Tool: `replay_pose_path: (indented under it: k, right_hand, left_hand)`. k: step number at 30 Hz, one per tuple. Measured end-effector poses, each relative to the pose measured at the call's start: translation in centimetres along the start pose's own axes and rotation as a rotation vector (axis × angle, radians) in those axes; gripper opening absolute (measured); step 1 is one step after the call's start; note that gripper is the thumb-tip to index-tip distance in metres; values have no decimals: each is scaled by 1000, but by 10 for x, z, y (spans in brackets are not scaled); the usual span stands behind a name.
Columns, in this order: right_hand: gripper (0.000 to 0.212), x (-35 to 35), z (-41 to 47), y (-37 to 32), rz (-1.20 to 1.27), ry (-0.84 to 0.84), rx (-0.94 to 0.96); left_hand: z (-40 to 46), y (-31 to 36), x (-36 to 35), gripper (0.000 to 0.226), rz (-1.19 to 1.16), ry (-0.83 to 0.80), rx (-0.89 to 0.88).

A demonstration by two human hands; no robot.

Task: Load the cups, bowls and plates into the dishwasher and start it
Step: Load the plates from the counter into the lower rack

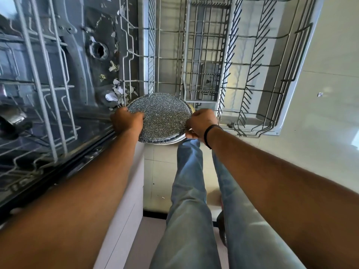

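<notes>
In the head view, the person holds a stack of plates (162,118) with both hands over the near end of the lower rack (252,61). The top plate is round, dark grey and speckled. Below it, the white rim of another plate shows at the near edge, and a yellowish rim shows at the right edge. How many plates are in the stack cannot be told.

The left hand (126,121) grips the left edge of the stack, with the thumb lying on the top plate and the fingers curled under the rim. The right hand (201,123) grips the right edge, its fingers curled around the rim. A black band (208,133) sits on the right wrist.

The lower rack is pulled out beyond the stack and lies over the open door (303,78). Its rows of dark tines run along both sides, and a grey cutlery basket (204,55) stands in the middle, just beyond the stack. No dishes are seen in the rack.

Left of the stack is the inside of the dishwasher (81,55), where bits of paper-like debris (116,92) lie on the dark floor near the drain. A white wire rack (38,84) fills the far left. Below the stack, the legs in blue jeans (192,191) stand on the pale tile floor (320,113).
</notes>
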State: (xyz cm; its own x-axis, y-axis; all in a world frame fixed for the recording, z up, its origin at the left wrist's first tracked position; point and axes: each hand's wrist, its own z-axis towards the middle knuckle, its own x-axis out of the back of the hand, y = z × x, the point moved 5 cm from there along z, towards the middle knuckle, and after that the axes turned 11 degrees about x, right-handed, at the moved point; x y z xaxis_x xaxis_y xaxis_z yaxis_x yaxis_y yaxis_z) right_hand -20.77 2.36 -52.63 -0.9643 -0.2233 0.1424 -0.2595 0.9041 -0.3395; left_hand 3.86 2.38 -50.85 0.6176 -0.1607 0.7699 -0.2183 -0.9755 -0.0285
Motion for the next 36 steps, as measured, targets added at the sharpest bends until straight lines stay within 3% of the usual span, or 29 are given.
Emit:
replay_pose_path:
  k: [3, 9, 14, 21, 28, 32, 36]
  right_hand:
    - [16, -2, 6, 0, -86, 2, 36]
    - [44, -5, 18, 2, -115, 42, 54]
    - [27, -2, 22, -1, -138, 28, 65]
    - [37, 8, 26, -1, -209, -22, 88]
    - [30, 15, 30, 3, -212, -57, 98]
    - [14, 16, 25, 1, -178, -148, 86]
    - [22, 18, 26, 2, -140, -179, 56]
  left_hand:
    - [7, -4, -7, 62, -34, -21, 9]
    - [11, -5, -11, 65, -81, -14, 33]
    - [16, -2, -14, 63, -96, -35, 58]
    - [17, 5, -14, 58, 53, 22, -12]
    - [-13, 29, -25, 48, 206, 128, -71]
    - [-19, 26, -23, 48, 292, 123, -109]
    - [-6, 21, -16, 46, 234, 93, -137]
